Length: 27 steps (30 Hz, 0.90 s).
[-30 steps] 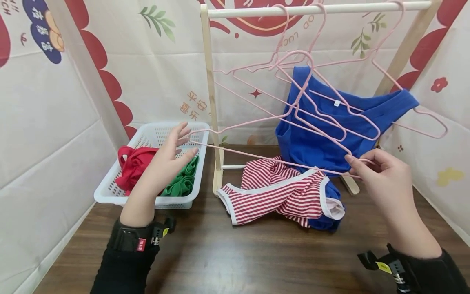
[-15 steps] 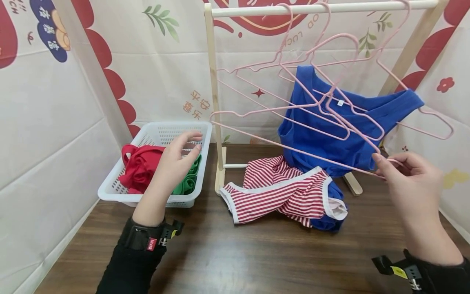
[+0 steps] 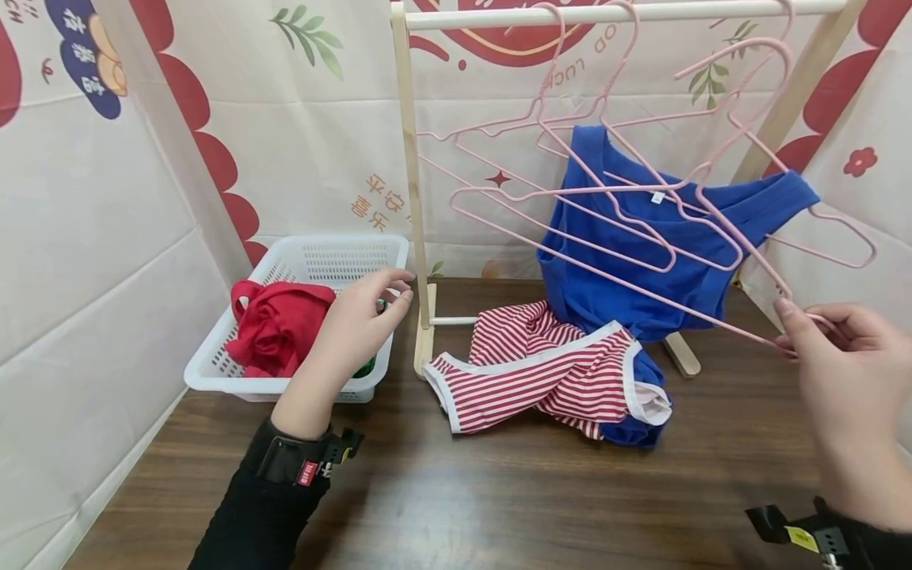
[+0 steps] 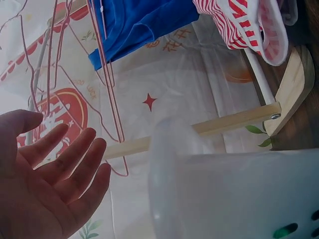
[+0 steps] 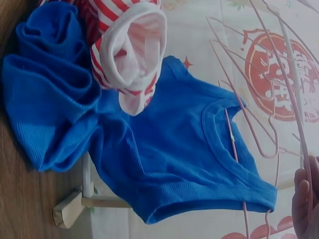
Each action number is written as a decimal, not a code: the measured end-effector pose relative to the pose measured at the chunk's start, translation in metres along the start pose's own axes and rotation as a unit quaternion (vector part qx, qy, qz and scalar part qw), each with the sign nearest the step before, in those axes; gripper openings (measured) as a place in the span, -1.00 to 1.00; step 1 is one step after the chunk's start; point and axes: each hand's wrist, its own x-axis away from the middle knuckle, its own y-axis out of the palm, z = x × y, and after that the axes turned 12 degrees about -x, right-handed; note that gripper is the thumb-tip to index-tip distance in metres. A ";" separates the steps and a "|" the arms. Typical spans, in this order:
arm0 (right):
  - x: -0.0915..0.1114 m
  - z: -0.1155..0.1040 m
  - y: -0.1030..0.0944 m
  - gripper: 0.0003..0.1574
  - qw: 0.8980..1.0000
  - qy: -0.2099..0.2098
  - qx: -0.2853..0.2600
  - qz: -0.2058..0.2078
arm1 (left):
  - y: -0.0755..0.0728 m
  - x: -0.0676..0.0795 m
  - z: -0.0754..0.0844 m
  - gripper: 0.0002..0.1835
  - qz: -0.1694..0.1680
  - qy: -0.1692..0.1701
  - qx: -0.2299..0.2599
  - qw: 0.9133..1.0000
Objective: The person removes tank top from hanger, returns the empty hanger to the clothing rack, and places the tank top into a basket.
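My right hand (image 3: 855, 372) pinches one lower corner of a pink hanger (image 3: 748, 248), which tilts in front of the rack with its hook off the rail. My left hand (image 3: 359, 321) is over the right side of the white basket (image 3: 199, 381), fingers relaxed and holding nothing; the left wrist view shows the fingers (image 4: 79, 174) spread. A red garment (image 3: 285, 324) lies in the basket, and green cloth there is mostly hidden by my left hand. On the table, a red-and-white striped top (image 3: 527, 388) lies crumpled over blue cloth (image 3: 644, 434).
A wooden rack with a white rail (image 3: 470, 21) stands at the back. Several pink hangers hang from it, one bearing a blue tank top (image 3: 634, 245). Printed fabric walls (image 3: 107, 277) enclose the table (image 3: 442, 491) at the back and sides.
My right hand has moved right and slightly down, drawing the hanger along. The hanger's far end has left my left fingertips. My left hand has shifted right and down over the basket.
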 end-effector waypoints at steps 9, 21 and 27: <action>0.000 0.000 -0.005 -0.93 0.997 0.066 0.010 0.027 | 0.006 -0.002 0.001 -0.68 0.006 0.014 -0.036 0.999; -0.006 0.008 -0.009 -0.91 0.994 0.086 0.019 0.071 | 0.010 0.003 0.007 -0.62 -0.020 0.007 -0.035 0.999; -0.008 0.008 -0.008 -0.88 0.991 0.098 0.034 0.085 | 0.010 0.002 0.009 -0.62 -0.020 0.008 -0.041 0.999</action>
